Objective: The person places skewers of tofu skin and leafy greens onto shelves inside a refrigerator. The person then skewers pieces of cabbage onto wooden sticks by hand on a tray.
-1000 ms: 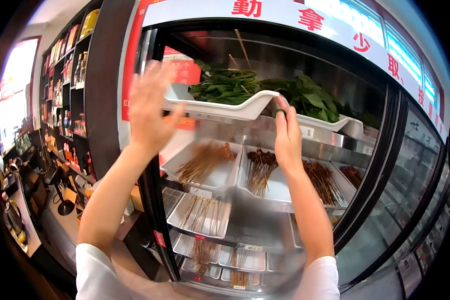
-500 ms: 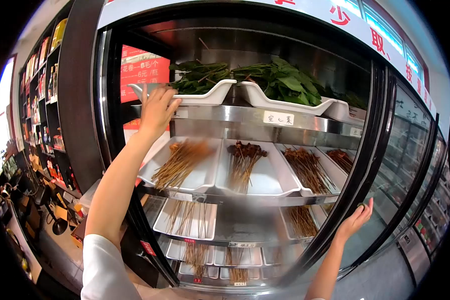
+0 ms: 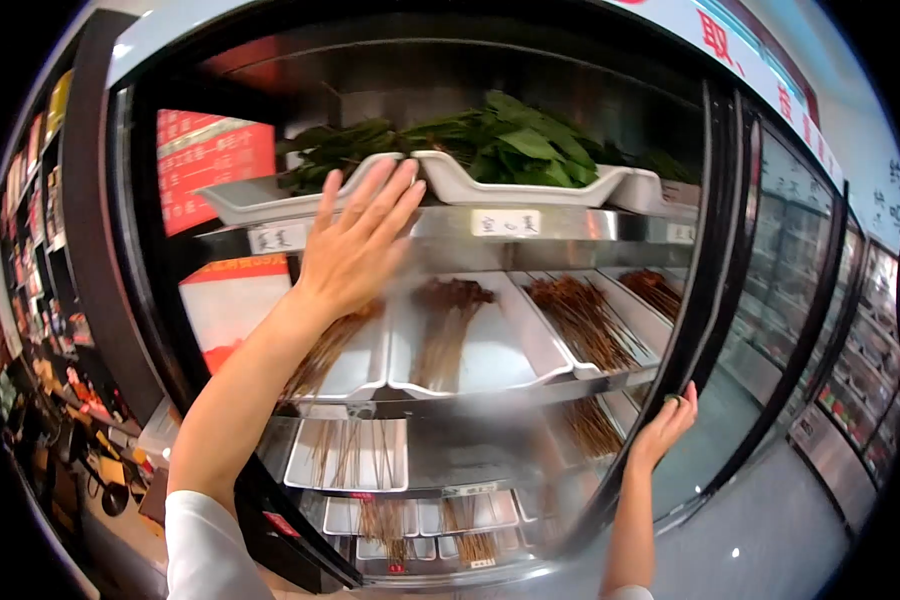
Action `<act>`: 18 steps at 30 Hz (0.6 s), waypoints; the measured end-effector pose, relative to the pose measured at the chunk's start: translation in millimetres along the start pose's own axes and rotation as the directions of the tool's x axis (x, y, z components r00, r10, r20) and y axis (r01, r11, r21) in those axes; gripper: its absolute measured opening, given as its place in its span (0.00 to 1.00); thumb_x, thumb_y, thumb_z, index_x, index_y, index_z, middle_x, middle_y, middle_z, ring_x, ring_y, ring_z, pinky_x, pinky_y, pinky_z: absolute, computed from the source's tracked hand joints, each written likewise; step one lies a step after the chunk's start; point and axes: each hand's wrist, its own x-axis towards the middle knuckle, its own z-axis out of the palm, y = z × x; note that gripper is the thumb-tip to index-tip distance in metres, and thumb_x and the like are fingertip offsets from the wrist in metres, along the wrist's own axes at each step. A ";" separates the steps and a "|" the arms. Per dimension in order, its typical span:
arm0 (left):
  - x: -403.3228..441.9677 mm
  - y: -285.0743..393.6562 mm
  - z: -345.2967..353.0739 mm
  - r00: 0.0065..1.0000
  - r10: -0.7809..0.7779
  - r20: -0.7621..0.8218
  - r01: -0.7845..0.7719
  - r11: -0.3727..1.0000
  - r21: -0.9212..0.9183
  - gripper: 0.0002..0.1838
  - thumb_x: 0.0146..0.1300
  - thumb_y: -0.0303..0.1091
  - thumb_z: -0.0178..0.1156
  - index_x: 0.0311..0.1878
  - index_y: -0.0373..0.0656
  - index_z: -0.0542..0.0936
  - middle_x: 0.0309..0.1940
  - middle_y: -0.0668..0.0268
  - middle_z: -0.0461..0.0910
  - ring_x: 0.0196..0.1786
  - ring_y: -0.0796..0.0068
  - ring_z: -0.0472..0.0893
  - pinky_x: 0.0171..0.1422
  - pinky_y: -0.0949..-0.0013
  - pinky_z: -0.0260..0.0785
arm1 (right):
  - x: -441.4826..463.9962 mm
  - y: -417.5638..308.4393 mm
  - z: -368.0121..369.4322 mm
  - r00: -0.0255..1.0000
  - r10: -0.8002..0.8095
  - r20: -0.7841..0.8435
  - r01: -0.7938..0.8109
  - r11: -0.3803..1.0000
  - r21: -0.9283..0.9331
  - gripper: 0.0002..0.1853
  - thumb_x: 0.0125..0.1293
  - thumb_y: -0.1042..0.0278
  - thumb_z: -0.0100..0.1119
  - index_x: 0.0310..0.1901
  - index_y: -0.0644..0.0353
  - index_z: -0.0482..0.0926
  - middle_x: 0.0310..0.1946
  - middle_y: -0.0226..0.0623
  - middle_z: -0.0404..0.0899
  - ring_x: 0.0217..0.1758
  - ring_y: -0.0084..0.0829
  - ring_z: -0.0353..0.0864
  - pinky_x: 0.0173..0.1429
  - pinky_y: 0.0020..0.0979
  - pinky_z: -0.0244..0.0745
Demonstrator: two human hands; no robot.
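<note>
My left hand [image 3: 355, 245], fingers spread, is raised in front of the top shelf, its fingertips at the front edge of a white tray [image 3: 260, 205] of leafy greens. It holds nothing. Beside that tray stands another white tray [image 3: 515, 195], with leafy greens [image 3: 535, 140] in it. At the lower right, my right hand [image 3: 667, 425] is at the black edge of the sliding glass door [image 3: 705, 370], its fingers bent against the frame. A ring shows on one finger. Below the greens, skewers [image 3: 585, 320] lie in white trays on the second shelf.
Lower shelves hold more trays of skewers [image 3: 350, 455]. A red price sheet [image 3: 210, 160] shows behind the left side of the cabinet. Dark shelving with goods [image 3: 35, 220] stands at the far left. More glass-fronted cabinets [image 3: 855, 400] line the right side.
My left hand has moved from the left tray's outer end to its right front corner. My right hand, earlier at a tray, then lower right, is now at the door frame. The view has shifted right.
</note>
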 end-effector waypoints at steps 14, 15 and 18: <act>16.3 11.6 41.0 0.996 -0.084 0.025 0.085 0.996 -0.006 0.34 0.55 0.41 0.49 0.65 0.43 0.55 0.67 0.65 0.49 0.69 0.68 0.47 0.71 0.59 0.32 | -9.4 -16.6 0.1 0.996 -0.036 0.083 0.038 0.999 -0.022 0.04 0.60 0.77 0.40 0.34 0.68 0.65 0.58 0.51 0.59 0.57 0.47 0.58 0.59 0.40 0.53; 11.1 23.0 43.6 0.995 -0.042 -0.092 0.039 0.999 -0.037 0.33 0.54 0.40 0.50 0.64 0.43 0.56 0.66 0.63 0.50 0.69 0.65 0.47 0.71 0.57 0.32 | -7.1 -17.9 1.0 0.997 -0.028 0.066 0.031 0.998 -0.052 0.05 0.60 0.77 0.40 0.35 0.68 0.65 0.57 0.51 0.60 0.56 0.47 0.59 0.58 0.40 0.53; 10.5 79.9 46.3 0.948 0.087 -0.307 -0.184 0.935 -0.303 0.32 0.48 0.35 0.56 0.60 0.46 0.62 0.62 0.58 0.58 0.66 0.59 0.56 0.70 0.52 0.35 | 4.9 -26.7 3.1 1.000 0.009 0.005 -0.008 0.994 -0.109 0.06 0.61 0.75 0.40 0.36 0.68 0.66 0.51 0.50 0.65 0.53 0.48 0.62 0.56 0.41 0.56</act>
